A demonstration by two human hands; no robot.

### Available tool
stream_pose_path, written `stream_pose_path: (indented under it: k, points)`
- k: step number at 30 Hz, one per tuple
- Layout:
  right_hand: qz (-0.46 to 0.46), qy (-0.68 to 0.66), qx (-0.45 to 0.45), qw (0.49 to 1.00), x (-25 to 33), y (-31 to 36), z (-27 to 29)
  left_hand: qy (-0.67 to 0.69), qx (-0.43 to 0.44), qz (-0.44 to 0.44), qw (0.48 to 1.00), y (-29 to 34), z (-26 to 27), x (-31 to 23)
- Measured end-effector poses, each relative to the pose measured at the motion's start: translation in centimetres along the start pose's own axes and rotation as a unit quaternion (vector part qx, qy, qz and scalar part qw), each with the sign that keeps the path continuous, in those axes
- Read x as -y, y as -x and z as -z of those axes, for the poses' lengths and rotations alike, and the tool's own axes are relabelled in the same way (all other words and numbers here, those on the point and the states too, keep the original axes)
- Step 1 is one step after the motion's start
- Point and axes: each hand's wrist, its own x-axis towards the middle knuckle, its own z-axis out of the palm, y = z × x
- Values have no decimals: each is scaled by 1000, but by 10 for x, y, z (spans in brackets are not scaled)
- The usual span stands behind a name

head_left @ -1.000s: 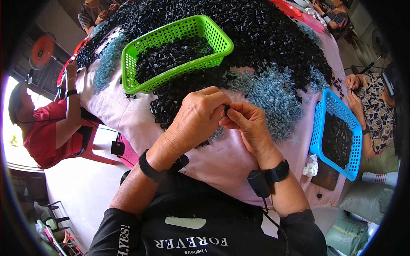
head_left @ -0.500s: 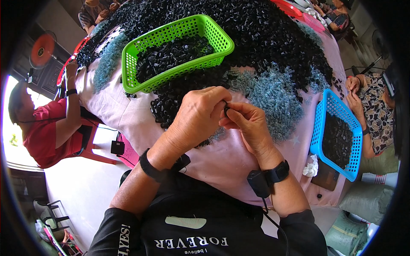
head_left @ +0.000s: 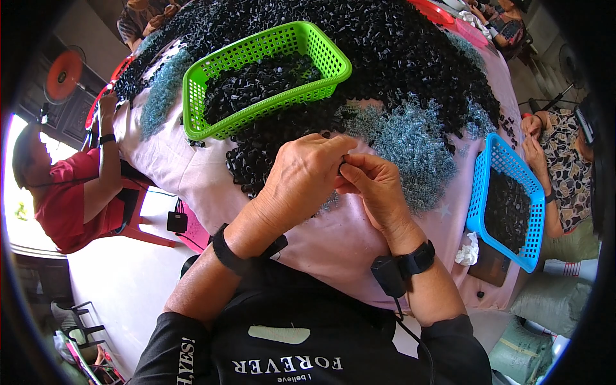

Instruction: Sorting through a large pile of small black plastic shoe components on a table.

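Observation:
My left hand (head_left: 299,168) and my right hand (head_left: 377,186) meet over the near edge of the table. A small black plastic part (head_left: 342,164) is pinched between the thumb and fingers of my right hand. The fingertips of my left hand press against that same part, which they mostly cover. Just beyond my hands lie a heap of small black plastic parts (head_left: 410,58) and a pile of small bluish metal springs (head_left: 410,154). A green basket (head_left: 269,106) partly filled with black parts stands on the heap, beyond my left hand.
A blue basket (head_left: 476,204) of black parts sits at the right edge of the pink cloth (head_left: 170,163), beside a crumpled white tissue (head_left: 468,250). A person in red (head_left: 70,196) sits at left; another person's hands (head_left: 531,138) work at right. Sacks (head_left: 552,305) lie lower right.
My left hand has turned slightly, its knuckles lifting and its fingers shifting over the black part. My right hand stays almost in place.

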Motion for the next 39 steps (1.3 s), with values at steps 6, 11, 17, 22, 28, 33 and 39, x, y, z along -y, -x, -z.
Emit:
stream_pose_path:
  k: [6,11,17,22,28,33,39]
  points:
    - [2,-14,-12,1000,-1,-2,0,14,-26,-26,999,3,-9,1]
    - [7,-66,-15,998,-2,-2,8,82,-27,-8,996,3,-7,0]
    - [39,-82,-11,996,-1,-3,4,6,23,-55,998,4,-7,2]
    - [46,-47,-31,997,-2,-4,4,-35,-3,-68,997,7,-21,4]
    - [38,12,-59,997,-6,-4,7,-48,-14,-62,997,10,-24,6]
    - [-11,3,-36,999,0,-1,3,-59,-11,-48,997,8,-19,9]
    - [34,8,-40,999,-3,-1,4,-48,-16,-53,997,8,-21,5]
